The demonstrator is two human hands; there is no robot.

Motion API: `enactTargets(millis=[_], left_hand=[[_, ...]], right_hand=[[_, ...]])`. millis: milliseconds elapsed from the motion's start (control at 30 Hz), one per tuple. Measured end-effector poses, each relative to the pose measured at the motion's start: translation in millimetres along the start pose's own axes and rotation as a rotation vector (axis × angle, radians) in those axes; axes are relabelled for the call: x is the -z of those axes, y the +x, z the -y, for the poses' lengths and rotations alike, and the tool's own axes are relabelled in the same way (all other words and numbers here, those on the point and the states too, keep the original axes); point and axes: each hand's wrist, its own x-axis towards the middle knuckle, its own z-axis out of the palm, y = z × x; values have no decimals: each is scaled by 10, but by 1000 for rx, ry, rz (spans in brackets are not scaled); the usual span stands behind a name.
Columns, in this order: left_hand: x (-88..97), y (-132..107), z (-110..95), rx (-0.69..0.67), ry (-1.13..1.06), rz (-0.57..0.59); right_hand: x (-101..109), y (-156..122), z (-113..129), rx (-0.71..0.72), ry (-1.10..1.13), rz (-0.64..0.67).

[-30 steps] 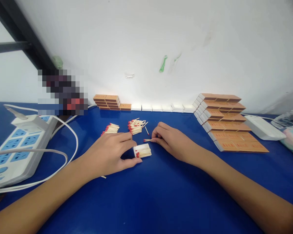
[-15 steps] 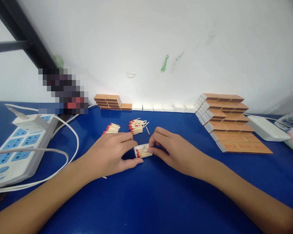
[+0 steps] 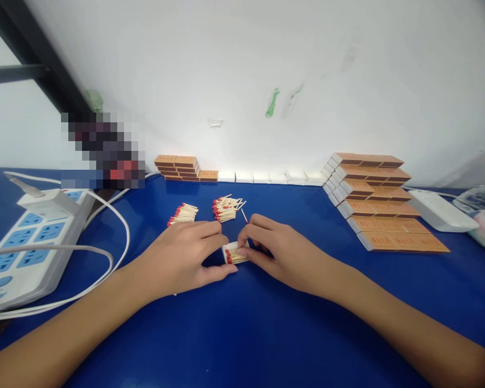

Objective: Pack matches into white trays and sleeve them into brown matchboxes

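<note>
Holding a small white tray (image 3: 230,246) in the head view, the left hand (image 3: 188,253) is setting its forefinger against the far left corner and its thumb along the near edge, with the gap between them spanning the tray's left end. The tray is lying on the blue worktop (image 3: 234,334), between the two hands, and red-tipped matches (image 3: 234,257) are lying inside, their heads pointing left. The right hand (image 3: 272,245) is reaching over the tray's right end, thumb and forefinger narrow and close together above the match sticks; its fingers are partly hiding that end, so I cannot tell whether it is gripping a match.

A loose match (image 3: 244,216) is lying just beyond the right hand's knuckles. Two match piles are sitting past the hands: a left pile (image 3: 184,212) near the left knuckles, and a looser right pile (image 3: 227,209) beside it.

Along the wall (image 3: 226,64), a row of white trays (image 3: 261,178) is running between a low stack of matchboxes (image 3: 177,168) and a larger stepped stack (image 3: 392,226). A power strip (image 3: 28,283) is lying at the left, with a white cable (image 3: 127,231) looping beside it.
</note>
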Motion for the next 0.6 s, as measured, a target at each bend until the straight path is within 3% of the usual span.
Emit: enactTargets(millis=[133, 467, 600], left_hand=[[-4, 2, -3, -15, -15, 8], [12, -1, -27, -29, -10, 17], [18, -10, -46, -34, -16, 35]], right_hand=[[-10, -12, 0, 52, -30, 1], [18, -24, 20, 28, -79, 26], [28, 27, -15, 24, -36, -56]])
